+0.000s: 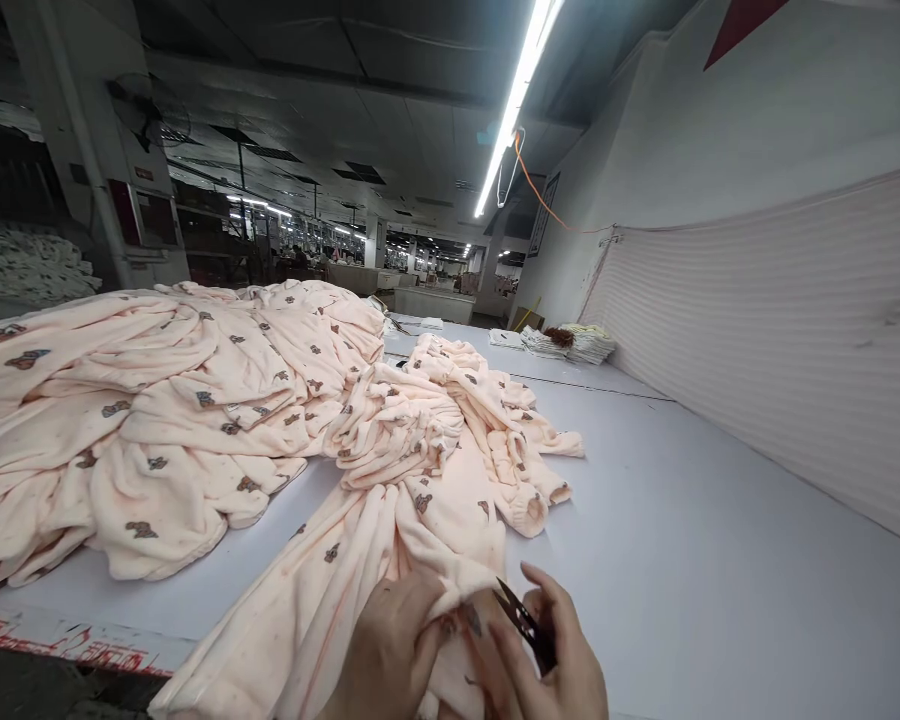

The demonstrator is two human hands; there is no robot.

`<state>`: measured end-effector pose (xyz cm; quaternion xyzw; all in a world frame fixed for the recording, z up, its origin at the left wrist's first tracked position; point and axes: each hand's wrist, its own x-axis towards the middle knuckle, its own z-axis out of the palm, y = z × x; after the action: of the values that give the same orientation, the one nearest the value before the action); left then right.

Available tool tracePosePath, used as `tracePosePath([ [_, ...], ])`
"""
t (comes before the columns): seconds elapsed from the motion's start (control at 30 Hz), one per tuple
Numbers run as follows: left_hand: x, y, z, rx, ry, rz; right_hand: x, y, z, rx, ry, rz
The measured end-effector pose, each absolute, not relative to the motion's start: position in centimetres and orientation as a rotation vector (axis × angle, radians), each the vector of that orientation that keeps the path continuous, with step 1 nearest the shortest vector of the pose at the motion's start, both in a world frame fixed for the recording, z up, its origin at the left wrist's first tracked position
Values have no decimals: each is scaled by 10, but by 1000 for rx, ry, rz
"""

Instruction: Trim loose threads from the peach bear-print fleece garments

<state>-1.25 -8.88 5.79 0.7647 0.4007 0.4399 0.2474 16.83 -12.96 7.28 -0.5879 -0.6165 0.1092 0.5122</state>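
At a pale bench (690, 560), the left-hand grip (391, 640) pinches pink cloth (457, 510) while the right-hand grip (562, 650) holds black snips (526, 624); drawing the cloth taut should help avoid nicks.

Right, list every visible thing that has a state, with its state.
Near garment: rumpled
Snips: held, opening unclear
Left hand: closed on near garment
Right hand: closed around snips
Garment heap: loose, unfolded
Striped cloth: hung up
Ceiling light: lit
Fan: spinning unclear
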Motion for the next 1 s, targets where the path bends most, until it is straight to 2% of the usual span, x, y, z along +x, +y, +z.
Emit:
tracePosePath([
  [0.13,-15,-92,46,2203,1168,1485,157,-126,79,-1380,-1719,363],
  [0.33,-19,-93,45,2183,897,1566,166,-136,85,-1431,-1853,557],
  [0.53,-19,-91,38,2220,869,1516,164,-140,92,-1434,-1974,345],
  [0.73,-15,-85,42,2255,834,1445,169,-140,96,-1434,-2142,-157],
  [1.0,-6,-81,43,2217,793,1413,172,-136,105,-1440,-2123,-75],
])
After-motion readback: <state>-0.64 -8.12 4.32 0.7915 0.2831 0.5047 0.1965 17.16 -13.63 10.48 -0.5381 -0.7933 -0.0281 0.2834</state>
